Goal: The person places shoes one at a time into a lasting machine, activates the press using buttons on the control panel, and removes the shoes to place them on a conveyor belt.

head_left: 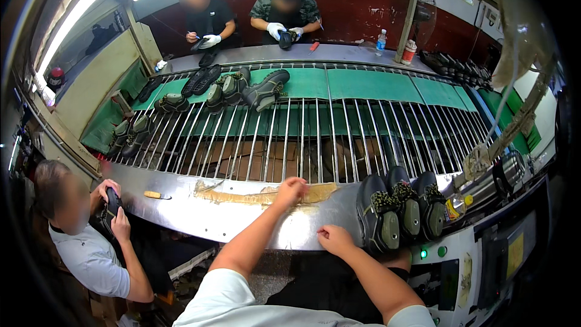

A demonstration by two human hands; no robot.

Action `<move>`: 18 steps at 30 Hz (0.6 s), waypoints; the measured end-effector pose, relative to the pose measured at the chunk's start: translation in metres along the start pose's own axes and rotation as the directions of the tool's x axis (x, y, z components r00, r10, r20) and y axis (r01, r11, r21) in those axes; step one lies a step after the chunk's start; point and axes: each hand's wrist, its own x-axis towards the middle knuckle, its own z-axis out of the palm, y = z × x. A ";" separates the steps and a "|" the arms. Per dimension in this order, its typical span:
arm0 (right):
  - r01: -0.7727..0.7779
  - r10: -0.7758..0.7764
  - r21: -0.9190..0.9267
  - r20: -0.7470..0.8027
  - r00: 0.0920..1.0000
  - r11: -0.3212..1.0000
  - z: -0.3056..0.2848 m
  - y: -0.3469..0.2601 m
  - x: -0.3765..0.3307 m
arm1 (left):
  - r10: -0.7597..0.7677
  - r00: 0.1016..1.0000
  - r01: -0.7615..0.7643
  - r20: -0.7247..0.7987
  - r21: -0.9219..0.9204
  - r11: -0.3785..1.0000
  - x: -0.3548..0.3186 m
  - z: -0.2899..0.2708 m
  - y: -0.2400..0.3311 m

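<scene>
My left hand [292,192] reaches over the worn tan strip [254,194] on the metal bench [242,221]. Its fingers are bent loosely and slightly apart, and I see nothing in them. Lower and to the right, my right hand [336,240] rests at the bench's near edge with its fingers curled in, apparently holding nothing. Just right of it stand three black shoes with patterned laces, side by side: a left one [376,212], a middle one [403,197] and a right one [431,203]. Neither hand touches them.
Metal rollers [302,139] cross beyond the bench, with a green belt [363,85] carrying several shoes [264,91]. At left a seated co-worker handles a black shoe [111,209] near a wooden-handled knife [157,195]. Two gloved co-workers sit opposite. A steel flask [505,172] and control box [448,272] stand right.
</scene>
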 end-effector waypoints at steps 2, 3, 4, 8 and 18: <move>0.001 -0.002 -0.009 -0.045 0.999 1.000 0.015 -0.004 0.030 | 0.006 0.994 -0.013 -0.113 -0.063 0.998 0.040 -0.042 0.021; 0.007 -0.007 -0.007 -0.070 0.998 1.000 0.023 0.000 0.043 | 0.002 0.985 -0.006 -0.171 -0.026 1.000 0.060 -0.059 0.035; 0.013 -0.014 -0.006 -0.093 0.996 1.000 0.033 0.006 0.056 | 0.031 0.978 -0.043 -0.205 -0.055 0.998 0.080 -0.077 0.047; 0.153 -0.241 -0.321 -0.253 0.937 0.935 0.062 0.013 0.077 | 0.082 0.915 -0.118 -0.394 -0.069 0.991 0.177 -0.154 0.077; 0.219 -0.278 -0.248 -0.234 0.932 0.944 0.059 0.013 0.077 | 0.102 0.882 -0.273 -0.459 -0.324 0.906 0.337 -0.193 0.123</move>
